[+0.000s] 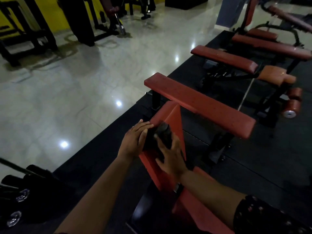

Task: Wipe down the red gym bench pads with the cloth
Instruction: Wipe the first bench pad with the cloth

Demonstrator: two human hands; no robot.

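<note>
Head view: left hand [135,138] and right hand [172,160], fingers straight, press cloth [159,135] onto red pad [170,114].

A glossy pale tiled floor [70,92] fills the left of the room and mirrors small bright spots of light [64,144]. A black rubber mat [253,166] covers the right side. Black steel machine frames [25,36] stand at the far left against a yellow wall [55,12]. Dark weights with shiny metal ends [16,215] sit at the lower left. The room is dim.
</note>
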